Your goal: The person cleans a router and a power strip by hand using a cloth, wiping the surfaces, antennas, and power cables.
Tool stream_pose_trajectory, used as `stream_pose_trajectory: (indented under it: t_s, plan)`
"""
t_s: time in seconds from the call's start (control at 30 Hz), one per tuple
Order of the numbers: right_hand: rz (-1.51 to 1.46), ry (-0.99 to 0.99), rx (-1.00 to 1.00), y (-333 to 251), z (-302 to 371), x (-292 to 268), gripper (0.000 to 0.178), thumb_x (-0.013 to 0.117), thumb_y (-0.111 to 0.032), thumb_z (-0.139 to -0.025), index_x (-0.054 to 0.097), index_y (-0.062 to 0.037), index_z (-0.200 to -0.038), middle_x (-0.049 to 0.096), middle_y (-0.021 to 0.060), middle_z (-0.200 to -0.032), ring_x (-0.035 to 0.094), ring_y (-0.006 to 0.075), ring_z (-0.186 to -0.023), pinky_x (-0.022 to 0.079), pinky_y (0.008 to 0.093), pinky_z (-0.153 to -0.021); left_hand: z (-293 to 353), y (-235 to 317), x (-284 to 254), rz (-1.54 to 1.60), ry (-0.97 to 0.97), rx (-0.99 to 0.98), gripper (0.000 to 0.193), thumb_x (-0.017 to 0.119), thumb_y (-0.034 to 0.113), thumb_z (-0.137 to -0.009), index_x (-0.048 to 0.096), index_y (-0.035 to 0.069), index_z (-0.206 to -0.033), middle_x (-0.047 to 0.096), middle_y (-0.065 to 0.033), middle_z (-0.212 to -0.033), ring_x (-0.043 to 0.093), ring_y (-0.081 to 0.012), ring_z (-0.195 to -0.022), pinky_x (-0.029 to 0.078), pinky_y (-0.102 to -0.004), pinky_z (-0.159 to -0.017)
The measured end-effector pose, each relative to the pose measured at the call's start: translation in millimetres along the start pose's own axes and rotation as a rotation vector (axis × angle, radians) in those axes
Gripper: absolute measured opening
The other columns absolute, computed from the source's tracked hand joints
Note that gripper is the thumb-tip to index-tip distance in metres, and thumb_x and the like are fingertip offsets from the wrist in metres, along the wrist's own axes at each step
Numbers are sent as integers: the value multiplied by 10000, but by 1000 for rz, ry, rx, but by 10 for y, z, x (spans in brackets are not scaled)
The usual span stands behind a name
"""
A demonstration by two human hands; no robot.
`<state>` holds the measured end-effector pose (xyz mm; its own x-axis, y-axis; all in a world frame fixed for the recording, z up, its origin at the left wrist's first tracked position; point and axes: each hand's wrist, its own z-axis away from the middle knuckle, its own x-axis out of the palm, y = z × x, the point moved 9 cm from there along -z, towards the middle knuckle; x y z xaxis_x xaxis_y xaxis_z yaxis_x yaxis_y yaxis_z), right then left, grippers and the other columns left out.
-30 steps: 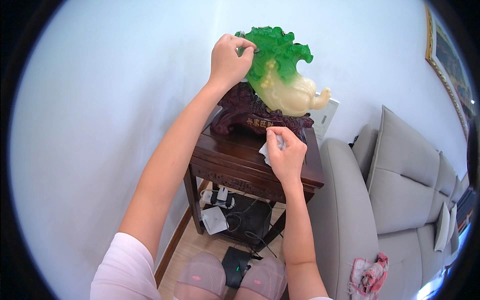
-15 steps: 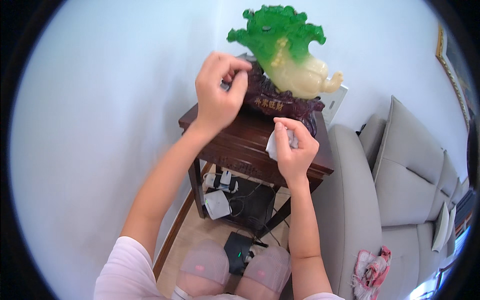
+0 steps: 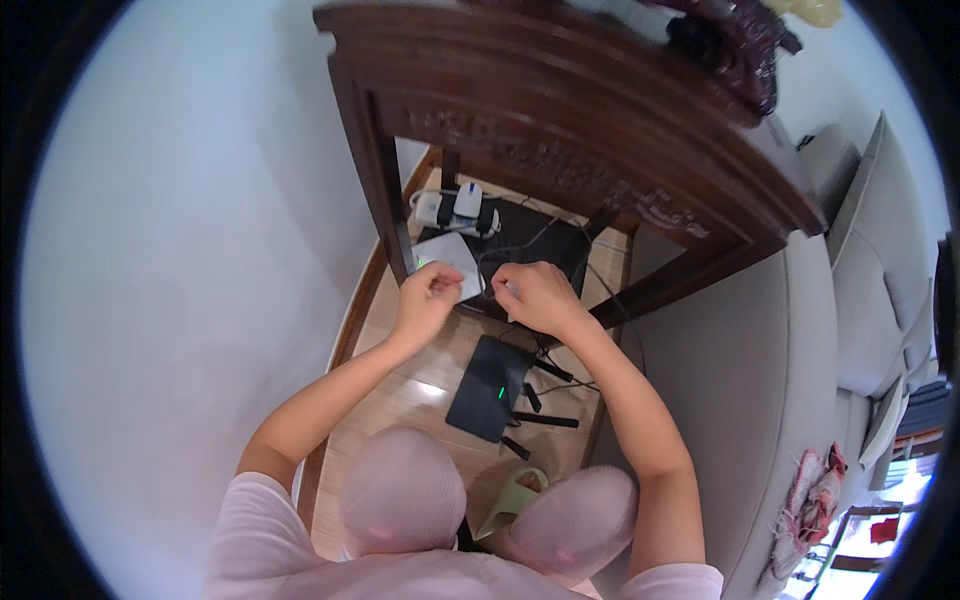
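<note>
My left hand (image 3: 426, 303) is in front of the low shelf, its fingers loosely curled in with nothing visible in them. It overlaps the near edge of a white box (image 3: 452, 262) with a green light; whether it touches the box I cannot tell. To its right, my right hand (image 3: 540, 298) is closed, knuckles up. A small white bit of a crumpled wipe (image 3: 513, 290) shows at its fingers, the rest hidden. Behind the white box lies a white power strip (image 3: 455, 213) with a white plug-in adapter (image 3: 468, 199) on it. Dark cables (image 3: 535, 243) run across the shelf.
The dark carved wooden stand (image 3: 560, 90) rises above my hands, a dark red ornament base (image 3: 735, 55) on top. A black router (image 3: 490, 388) with several antennas lies on the floor. A grey sofa (image 3: 720, 330) stands right, a red-and-white cloth (image 3: 808, 505) on it; a wall (image 3: 190, 280) is left.
Both hands have come down from beside the ornament on top of the stand to the low shelf. My view has lowered and closed in with them. Less of the white wipe shows now.
</note>
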<state>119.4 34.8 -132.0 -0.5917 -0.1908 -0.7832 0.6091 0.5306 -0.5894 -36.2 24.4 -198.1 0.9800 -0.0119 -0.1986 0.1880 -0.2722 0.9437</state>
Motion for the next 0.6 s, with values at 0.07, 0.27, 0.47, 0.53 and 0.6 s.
stream_pose_trajectory:
  t_s: [0.07, 0.27, 0.47, 0.53, 0.6]
  plan:
    - [13, -125, 281, 476, 183, 332, 188, 619, -188, -852, 709, -48, -939, 697, 202, -815, 678, 402, -806, 539, 484, -750, 259, -1034, -27, 50, 149, -453, 116, 637, 90, -875, 643, -5, -941, 611, -69, -948, 564, -157, -755, 474, -281, -698]
    - [21, -113, 304, 870, 565, 1003, 217, 616, -192, -859, 691, -51, -1005, 703, 209, -829, 688, 403, -804, 553, 494, -765, 596, -2002, 374, 501, 182, -1071, 258, 717, 202, -859, 575, 24, -978, 545, -79, -825, 558, -210, -734, 510, -366, -656]
    - [-181, 129, 359, 1039, 632, 1213, 201, 632, -238, -869, 714, -55, -861, 695, 208, -792, 684, 403, -749, 553, 459, -716, 504, -2329, 479, 639, 236, -939, 345, 717, 267, -931, 543, 13, -1088, 644, -95, -955, 654, -172, -807, 587, -305, -715]
    - [-183, 188, 390, 1016, 477, 1020, 214, 633, -250, -875, 718, -54, -864, 699, 201, -793, 684, 402, -746, 551, 455, -712, 531, -2252, 468, 598, 202, -915, 339, 707, 268, -938, 564, 16, -1112, 644, -88, -962, 642, -170, -829, 585, -308, -740]
    - [-173, 330, 389, 1017, 291, 728, 235, 634, -269, -886, 720, -50, -867, 703, 188, -781, 686, 397, -738, 548, 448, -704, 595, -2103, 433, 560, 172, -883, 335, 697, 269, -944, 585, 18, -1136, 643, -80, -969, 631, -169, -850, 583, -311, -766]
